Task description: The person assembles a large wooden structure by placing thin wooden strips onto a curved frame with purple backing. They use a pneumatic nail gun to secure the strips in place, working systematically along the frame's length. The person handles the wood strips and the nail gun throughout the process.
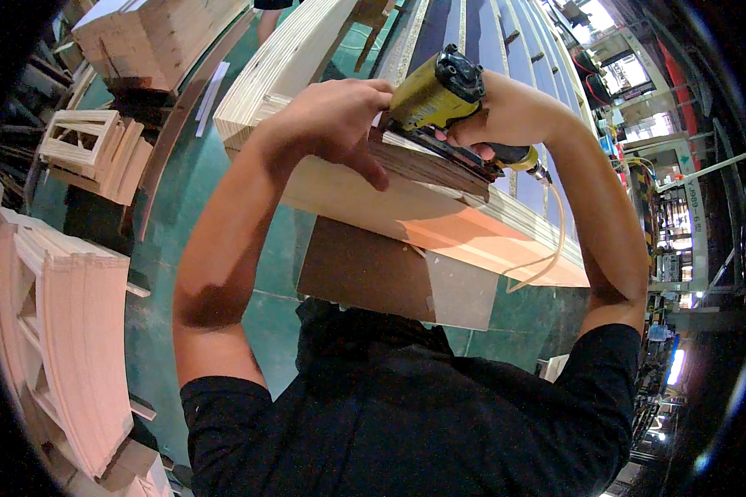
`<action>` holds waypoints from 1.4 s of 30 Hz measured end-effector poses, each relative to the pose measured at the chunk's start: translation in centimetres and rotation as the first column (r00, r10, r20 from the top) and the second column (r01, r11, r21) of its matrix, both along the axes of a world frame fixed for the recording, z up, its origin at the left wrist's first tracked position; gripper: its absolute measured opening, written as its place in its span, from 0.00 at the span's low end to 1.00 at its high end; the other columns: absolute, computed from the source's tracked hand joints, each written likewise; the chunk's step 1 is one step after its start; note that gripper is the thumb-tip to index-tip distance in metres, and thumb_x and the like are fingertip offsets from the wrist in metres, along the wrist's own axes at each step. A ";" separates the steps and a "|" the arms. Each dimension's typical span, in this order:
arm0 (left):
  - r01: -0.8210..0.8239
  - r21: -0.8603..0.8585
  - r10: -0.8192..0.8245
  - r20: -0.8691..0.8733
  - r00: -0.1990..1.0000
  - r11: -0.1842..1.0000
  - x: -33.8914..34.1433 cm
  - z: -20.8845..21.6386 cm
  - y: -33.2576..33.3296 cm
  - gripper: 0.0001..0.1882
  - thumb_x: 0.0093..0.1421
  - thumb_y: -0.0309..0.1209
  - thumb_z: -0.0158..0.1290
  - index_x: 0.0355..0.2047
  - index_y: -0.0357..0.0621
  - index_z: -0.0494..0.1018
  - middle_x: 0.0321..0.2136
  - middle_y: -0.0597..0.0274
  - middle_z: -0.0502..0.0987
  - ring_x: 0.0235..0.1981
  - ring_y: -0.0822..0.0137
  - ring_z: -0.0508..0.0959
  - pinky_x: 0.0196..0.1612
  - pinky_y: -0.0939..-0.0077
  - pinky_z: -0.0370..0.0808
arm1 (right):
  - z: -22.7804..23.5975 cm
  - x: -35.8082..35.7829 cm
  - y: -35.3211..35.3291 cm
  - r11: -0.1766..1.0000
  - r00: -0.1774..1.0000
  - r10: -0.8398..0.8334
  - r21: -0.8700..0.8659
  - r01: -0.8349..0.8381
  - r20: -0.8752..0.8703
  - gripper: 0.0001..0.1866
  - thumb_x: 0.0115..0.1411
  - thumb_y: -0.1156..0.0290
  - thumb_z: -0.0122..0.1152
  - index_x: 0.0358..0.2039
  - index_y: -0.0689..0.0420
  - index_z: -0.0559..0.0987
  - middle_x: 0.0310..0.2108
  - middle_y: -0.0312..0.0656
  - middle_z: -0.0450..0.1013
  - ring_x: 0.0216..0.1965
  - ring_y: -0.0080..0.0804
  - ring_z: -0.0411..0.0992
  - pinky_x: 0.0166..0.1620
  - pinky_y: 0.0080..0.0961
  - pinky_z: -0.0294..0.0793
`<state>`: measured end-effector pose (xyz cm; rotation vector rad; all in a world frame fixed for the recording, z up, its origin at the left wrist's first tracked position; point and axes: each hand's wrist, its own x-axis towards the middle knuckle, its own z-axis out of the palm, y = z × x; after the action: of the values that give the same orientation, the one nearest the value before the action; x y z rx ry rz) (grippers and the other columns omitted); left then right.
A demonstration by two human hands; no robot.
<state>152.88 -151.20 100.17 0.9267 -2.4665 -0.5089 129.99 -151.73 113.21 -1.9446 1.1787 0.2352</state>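
Yellow pneumatic nail gun (435,93) sits on top of a thin wooden strip (427,161), gripped tight in the right hand (501,112), fingers wrapped round its handle. Left hand (340,116) lies flat, fingers together, pressing the strip onto the curved plywood piece (406,207). Pale air hose (547,248) loops below. Curved wooden frames (66,331) stack at left on the green floor (182,190).
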 end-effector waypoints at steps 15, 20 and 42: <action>-0.024 0.076 0.022 0.030 0.999 0.997 0.0 0.5 0.3 0.50 0.28 0.47 0.80 0.56 0.52 0.76 0.57 0.57 0.74 0.55 0.45 0.75 0.55 0.57 0.75 | -0.3 -0.1 0.3 0.998 0.998 0.026 -0.061 -0.023 0.050 0.18 0.54 0.76 0.67 0.46 0.62 0.79 0.24 0.35 0.75 0.18 0.20 0.70 0.22 0.22 0.71; -0.010 0.056 0.011 -0.013 1.000 0.998 0.1 0.3 0.2 0.50 0.28 0.48 0.80 0.56 0.52 0.76 0.57 0.56 0.75 0.55 0.45 0.76 0.56 0.57 0.75 | 0.0 0.3 0.5 1.000 0.999 0.005 -0.021 -0.004 0.043 0.16 0.55 0.79 0.66 0.45 0.64 0.78 0.31 0.37 0.78 0.19 0.21 0.71 0.23 0.21 0.71; -0.047 0.070 0.045 0.038 0.998 0.996 0.2 0.5 0.2 0.50 0.28 0.52 0.79 0.55 0.52 0.77 0.56 0.56 0.75 0.55 0.45 0.76 0.57 0.57 0.75 | 0.2 0.5 1.0 1.000 1.000 -0.009 -0.027 0.009 0.015 0.16 0.55 0.77 0.67 0.45 0.63 0.79 0.28 0.35 0.76 0.19 0.20 0.71 0.22 0.22 0.71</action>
<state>153.10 -150.97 100.68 1.0267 -2.4673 -0.5718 130.52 -150.76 113.41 -1.9607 1.1857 0.2007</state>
